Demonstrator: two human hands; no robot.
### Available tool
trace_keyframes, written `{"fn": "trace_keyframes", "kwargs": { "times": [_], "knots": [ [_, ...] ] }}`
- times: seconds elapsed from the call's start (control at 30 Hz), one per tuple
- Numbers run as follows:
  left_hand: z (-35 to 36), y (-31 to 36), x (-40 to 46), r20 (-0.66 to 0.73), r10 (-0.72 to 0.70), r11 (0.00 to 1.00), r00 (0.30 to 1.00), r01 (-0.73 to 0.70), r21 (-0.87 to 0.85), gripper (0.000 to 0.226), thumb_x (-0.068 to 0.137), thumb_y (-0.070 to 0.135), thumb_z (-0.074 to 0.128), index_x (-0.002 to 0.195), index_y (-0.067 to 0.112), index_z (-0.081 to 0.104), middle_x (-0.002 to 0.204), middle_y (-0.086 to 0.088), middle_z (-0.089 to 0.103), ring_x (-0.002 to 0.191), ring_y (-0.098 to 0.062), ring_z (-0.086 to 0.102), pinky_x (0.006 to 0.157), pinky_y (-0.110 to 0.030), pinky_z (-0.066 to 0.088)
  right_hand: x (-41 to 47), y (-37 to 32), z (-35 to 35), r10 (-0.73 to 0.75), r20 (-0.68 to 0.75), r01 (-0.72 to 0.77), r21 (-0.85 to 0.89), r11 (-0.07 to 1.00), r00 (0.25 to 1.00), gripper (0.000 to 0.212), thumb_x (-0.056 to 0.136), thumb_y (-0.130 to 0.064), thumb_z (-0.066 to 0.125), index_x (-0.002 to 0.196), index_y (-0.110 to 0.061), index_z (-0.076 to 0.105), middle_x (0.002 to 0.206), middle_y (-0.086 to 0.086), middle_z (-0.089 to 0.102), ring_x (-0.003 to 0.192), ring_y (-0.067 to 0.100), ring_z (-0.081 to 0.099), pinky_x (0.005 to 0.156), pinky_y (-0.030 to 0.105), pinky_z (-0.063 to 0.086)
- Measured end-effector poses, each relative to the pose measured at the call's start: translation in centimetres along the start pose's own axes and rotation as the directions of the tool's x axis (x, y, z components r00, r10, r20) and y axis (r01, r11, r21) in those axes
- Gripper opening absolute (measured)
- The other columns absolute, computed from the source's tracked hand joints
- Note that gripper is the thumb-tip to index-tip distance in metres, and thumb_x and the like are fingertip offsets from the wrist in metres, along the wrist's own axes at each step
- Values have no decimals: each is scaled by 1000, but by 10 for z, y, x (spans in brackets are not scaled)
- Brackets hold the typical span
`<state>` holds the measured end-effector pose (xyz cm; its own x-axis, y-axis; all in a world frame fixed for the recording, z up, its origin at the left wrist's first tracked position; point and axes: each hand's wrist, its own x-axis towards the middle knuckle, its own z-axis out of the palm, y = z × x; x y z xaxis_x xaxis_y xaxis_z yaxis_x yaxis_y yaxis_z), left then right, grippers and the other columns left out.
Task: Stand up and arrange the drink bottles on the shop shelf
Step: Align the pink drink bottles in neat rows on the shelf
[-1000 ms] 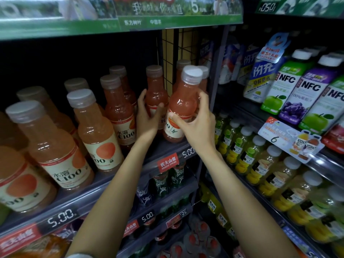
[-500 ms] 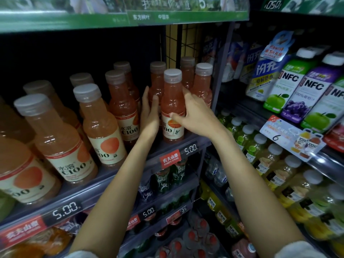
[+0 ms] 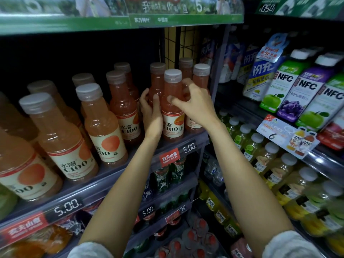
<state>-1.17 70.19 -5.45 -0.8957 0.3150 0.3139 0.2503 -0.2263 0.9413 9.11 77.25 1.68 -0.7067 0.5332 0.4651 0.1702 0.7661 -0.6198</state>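
**Pink bottle upright at the shelf's front edge, a hand on each side**

The shelf [image 3: 130, 169] carries rows of C100 juice bottles, paler orange ones [image 3: 101, 125] towards its left end and redder ones [image 3: 123, 107] towards its right. A red brand tag [image 3: 169, 156] and a 5.00 price label [image 3: 189, 147] sit on its front lip.

The pink bottle [image 3: 172, 107] stands upright at the front edge, near the right end, directly above that red tag. It has a grey-white cap, a slim neck, pinkish-red juice and a cream label printed C100 with an orange fruit picture. More bottles of the same kind stand close behind it and just to its right.

The left hand [image 3: 151, 116] lies against the bottle's left side, thumb on the front, fingers [image 3: 144, 94] curled round behind. The right hand [image 3: 195, 103] comes from the right, its curled fingers hooked at the bottle's shoulder and the thumb tip pressed to the front below the neck.
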Motion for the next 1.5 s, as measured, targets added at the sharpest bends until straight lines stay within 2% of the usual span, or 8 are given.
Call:
{"fn": "trace_keyframes", "kwargs": {
  "times": [0.4,0.53,0.63,0.77,0.9,1.2,1.33,1.5],
  "knots": [
    [6,-3,3,-26,38,998,999,-37,48,42,100,40,40,138,23,34,141,-6,39,126,-17,43,105,-35,36,-8,-1,3,2,-49,-6,-67,998,999,55,88,-46,60,132,-16,48,118,-1,64,104,14,60,74,22,39],
    [-2,10,-17,40,-6,998,999,3,68,48,101,44,37,145,28,29,149,0,34,134,-13,38,113,-38,30,-33,1,4,-81,-324,60,-73,996,943,41,91,-37,58,125,-15,54,118,1,64,105,14,61,83,27,48],
    [-24,32,-51,65,136,972,989,-146,185,38,99,25,47,136,16,44,134,3,50,126,-10,47,108,-33,37,-54,-2,9,-179,-485,221,31,975,856,23,92,-21,58,112,-10,61,101,-2,68,96,10,63,82,24,49],
    [-65,57,-80,100,586,655,804,-543,526,26,92,11,57,118,7,59,114,-2,63,106,-14,57,94,-20,41,-54,-17,29,-274,-358,353,178,919,893,21,92,-15,58,111,-6,61,101,1,67,93,10,63,80,30,53],
    [-102,61,-71,38,786,340,616,-484,807,29,89,17,65,115,9,58,109,-11,63,101,-28,55,92,-27,37,-33,-42,63,-316,-166,347,218,912,934,40,89,-20,62,125,-5,52,119,9,60,107,18,59,89,31,50],
    [-128,50,-70,100,658,264,746,-354,897,46,82,14,62,124,5,45,131,-25,46,105,-36,48,85,-38,44,9,-58,100,-113,180,80,181,980,977,72,75,-46,74,133,-19,40,124,7,55,112,23,55,92,41,46],
    [-126,53,-77,56,653,334,755,-353,874,46,81,9,58,126,4,48,132,-23,46,111,-33,46,89,-33,42,-4,-55,98,-110,98,88,204,975,989,66,76,-35,76,129,-11,43,121,9,57,109,25,57,89,40,48],
    [-110,57,-91,77,773,406,629,-586,702,33,87,2,58,119,2,53,118,-19,55,112,-26,49,100,-27,38,-47,-43,78,-80,-72,96,258,961,994,64,78,-29,77,125,-3,42,123,11,53,111,22,53,81,16,37]
  ]
}}
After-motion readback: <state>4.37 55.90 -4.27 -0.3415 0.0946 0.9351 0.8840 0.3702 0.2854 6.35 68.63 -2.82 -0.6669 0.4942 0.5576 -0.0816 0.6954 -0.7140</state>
